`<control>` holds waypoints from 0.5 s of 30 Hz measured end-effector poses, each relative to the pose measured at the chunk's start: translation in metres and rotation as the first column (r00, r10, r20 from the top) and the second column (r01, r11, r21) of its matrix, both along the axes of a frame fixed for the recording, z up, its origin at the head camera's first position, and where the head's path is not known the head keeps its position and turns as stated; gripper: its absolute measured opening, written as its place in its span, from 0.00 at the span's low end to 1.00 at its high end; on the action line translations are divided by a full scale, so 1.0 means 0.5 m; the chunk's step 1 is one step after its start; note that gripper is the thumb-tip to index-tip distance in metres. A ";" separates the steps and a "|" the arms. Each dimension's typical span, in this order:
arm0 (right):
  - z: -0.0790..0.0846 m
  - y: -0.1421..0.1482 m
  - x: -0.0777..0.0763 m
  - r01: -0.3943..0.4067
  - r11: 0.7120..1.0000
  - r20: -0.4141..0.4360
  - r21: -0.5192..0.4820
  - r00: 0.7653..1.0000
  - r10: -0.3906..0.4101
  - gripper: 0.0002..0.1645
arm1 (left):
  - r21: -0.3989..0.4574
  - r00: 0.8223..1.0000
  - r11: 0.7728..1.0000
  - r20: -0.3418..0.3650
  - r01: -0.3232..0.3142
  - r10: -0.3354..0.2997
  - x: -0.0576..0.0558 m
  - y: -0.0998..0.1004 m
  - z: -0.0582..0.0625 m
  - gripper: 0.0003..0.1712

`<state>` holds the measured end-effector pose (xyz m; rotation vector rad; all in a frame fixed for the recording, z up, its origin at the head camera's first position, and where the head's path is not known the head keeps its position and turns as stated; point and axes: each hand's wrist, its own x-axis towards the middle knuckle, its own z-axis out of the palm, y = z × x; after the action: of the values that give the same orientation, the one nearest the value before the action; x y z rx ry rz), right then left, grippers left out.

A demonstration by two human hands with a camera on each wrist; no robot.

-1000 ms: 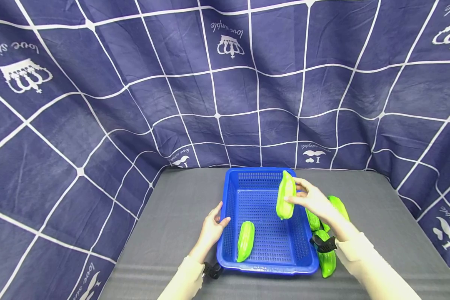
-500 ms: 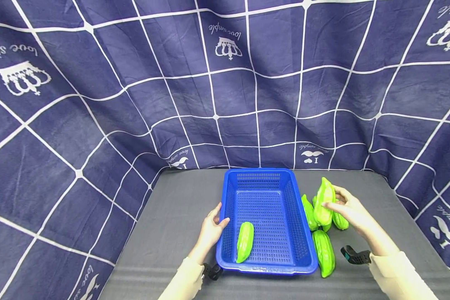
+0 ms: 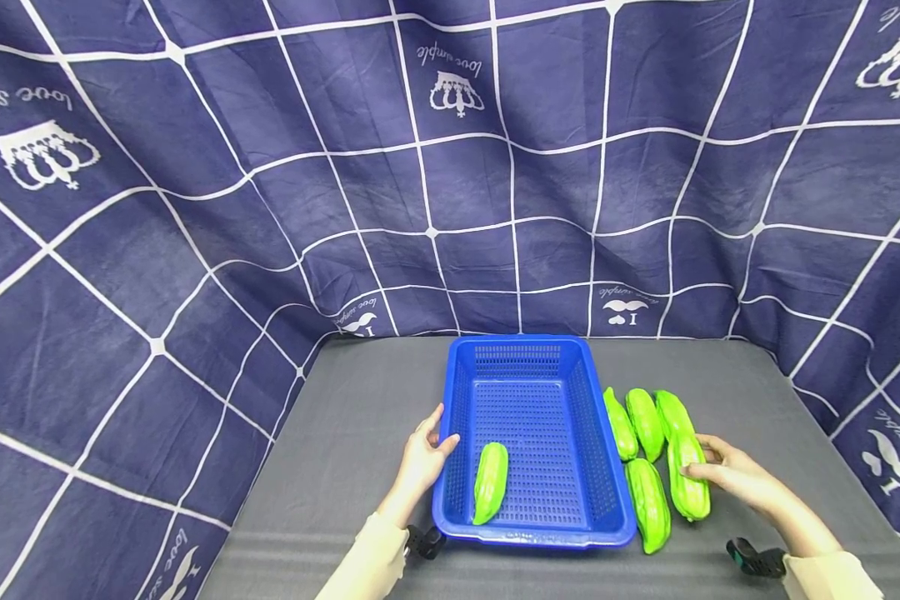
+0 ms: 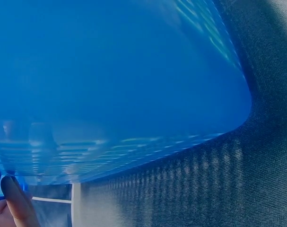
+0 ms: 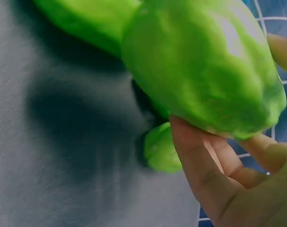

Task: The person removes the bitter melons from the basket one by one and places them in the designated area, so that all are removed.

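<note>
My right hand (image 3: 742,477) holds a bumpy green bitter melon (image 3: 687,477) to the right of the basket, thumb on one side and fingers on the other. In the right wrist view this melon (image 5: 204,71) appears large, above the tabletop, its shadow lying apart from it. My left hand (image 3: 422,454) grips the left rim of the blue basket (image 3: 532,539), thumb over the edge and fingers along the outside. One bitter melon (image 3: 491,483) lies inside, near the front left corner. The left wrist view is mostly filled by the basket's side (image 4: 124,71).
Several more melons lie right of the basket: one by its wall (image 3: 620,425), one beside it (image 3: 647,423), another in front (image 3: 648,504). The far-right melon (image 3: 672,408) is partly covered by the held one. A blue checked cloth (image 3: 555,183) hangs behind the grey table (image 3: 360,400).
My right hand has carried the held melon from above the basket to the right and then toward me, beside the other melons. My left hand stays on the rim.
</note>
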<state>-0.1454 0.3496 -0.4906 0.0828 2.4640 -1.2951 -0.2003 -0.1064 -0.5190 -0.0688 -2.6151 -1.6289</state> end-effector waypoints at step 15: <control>-0.057 0.005 0.013 -0.044 0.994 0.161 -0.103 0.985 0.060 0.48 | -0.020 1.000 1.000 -0.020 0.001 -0.001 0.002 -0.001 0.002 0.35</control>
<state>-0.1390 0.3519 -0.5192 0.0952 2.2467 -1.3305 -0.1991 -0.1067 -0.5179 -0.0865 -2.6174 -1.5943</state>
